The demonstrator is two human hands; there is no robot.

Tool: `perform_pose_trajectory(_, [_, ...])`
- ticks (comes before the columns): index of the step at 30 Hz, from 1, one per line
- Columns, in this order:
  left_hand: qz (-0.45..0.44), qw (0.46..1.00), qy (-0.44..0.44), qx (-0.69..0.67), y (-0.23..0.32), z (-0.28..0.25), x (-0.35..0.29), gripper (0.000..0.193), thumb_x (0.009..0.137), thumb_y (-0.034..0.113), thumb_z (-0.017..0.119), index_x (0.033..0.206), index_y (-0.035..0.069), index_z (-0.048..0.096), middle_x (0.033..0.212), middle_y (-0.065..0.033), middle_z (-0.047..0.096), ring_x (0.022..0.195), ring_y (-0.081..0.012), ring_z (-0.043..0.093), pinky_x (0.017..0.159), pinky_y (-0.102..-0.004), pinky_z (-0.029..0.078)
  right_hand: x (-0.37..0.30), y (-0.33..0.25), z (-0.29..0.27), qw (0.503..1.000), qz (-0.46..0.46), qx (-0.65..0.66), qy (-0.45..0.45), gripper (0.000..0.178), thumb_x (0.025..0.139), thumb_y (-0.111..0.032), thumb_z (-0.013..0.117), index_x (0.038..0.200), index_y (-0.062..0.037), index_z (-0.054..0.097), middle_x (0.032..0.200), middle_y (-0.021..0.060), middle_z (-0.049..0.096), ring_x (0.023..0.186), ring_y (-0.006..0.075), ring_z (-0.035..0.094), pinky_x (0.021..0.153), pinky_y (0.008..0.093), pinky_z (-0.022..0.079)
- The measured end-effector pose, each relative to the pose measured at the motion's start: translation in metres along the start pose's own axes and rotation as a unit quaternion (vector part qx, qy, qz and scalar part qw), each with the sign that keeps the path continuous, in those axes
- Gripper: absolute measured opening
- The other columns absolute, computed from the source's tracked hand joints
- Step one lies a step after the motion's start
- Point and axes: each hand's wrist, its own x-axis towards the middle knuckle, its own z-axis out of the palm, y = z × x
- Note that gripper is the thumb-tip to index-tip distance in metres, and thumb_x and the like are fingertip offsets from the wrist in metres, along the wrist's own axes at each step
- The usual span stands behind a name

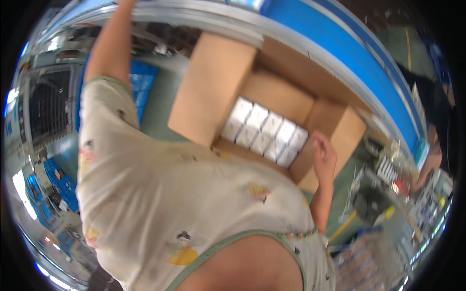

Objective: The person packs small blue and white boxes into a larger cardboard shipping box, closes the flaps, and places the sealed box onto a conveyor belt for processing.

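A large brown cardboard carton [279, 92] stands in front of me with its flaps folded out. Inside it, several small white boxes [259, 114] are packed side by side in two rows. My right hand [324, 154] is over the carton's right side, by the right flap [347, 133] and just beside the end of the rows. Its fingers look loosely bent, with nothing seen between them, though the hand is somewhat blurred. My left arm [109, 48] stretches up and away to the far left, and its hand passes out of the picture at the top edge.
A blue conveyor belt [335, 41] with a metal rail runs behind the carton. Blue crates [141, 87] stand on the floor to the left. At the far right, part of another person [432, 150] shows near the belt's end.
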Motion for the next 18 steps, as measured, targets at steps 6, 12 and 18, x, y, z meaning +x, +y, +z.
perform_pose_trajectory(6, [0.007, 0.942, -0.207, -0.262, 0.066, -0.038, -0.014, 0.053, 0.076, 0.045, 0.056, 0.106, 0.001, 0.056, 0.095, -0.0119, 0.057, 0.084, -0.0229, 0.054, 0.074, -0.0336, 0.043, 0.046, -0.063, -0.060, 0.977, -0.113, -0.124, 0.134, 0.019, 0.084, -0.010, 0.053, 0.099, -0.0034, 0.062, 0.098, 0.0079, 0.063, 0.094, 0.0139, 0.057, 0.085, 0.0270, 0.041])
perform_pose_trajectory(12, [0.156, 0.836, -0.360, -0.383, 0.194, -0.067, -0.085, 0.065, 0.075, 0.054, 0.056, 0.121, 0.010, 0.045, 0.095, -0.0051, 0.055, 0.075, -0.0144, 0.049, 0.063, -0.0266, 0.040, 0.213, -0.069, -0.109, 0.980, -0.120, -0.107, 0.115, 0.048, 0.076, -0.026, 0.066, 0.110, 0.0050, 0.052, 0.097, 0.0137, 0.060, 0.089, 0.0176, 0.057, 0.080, 0.0274, 0.044])
perform_pose_trajectory(18, [0.180, 0.848, -0.283, -0.411, 0.250, -0.044, -0.128, 0.088, 0.066, 0.052, 0.068, 0.119, -0.012, 0.038, 0.114, -0.0256, 0.049, 0.109, -0.0295, 0.048, 0.091, -0.0342, 0.038, 0.227, -0.078, -0.102, 0.998, -0.050, 0.044, 0.013, 0.046, 0.072, -0.020, 0.060, 0.109, 0.0033, 0.050, 0.097, 0.0107, 0.058, 0.082, 0.0161, 0.055, 0.072, 0.0272, 0.044])
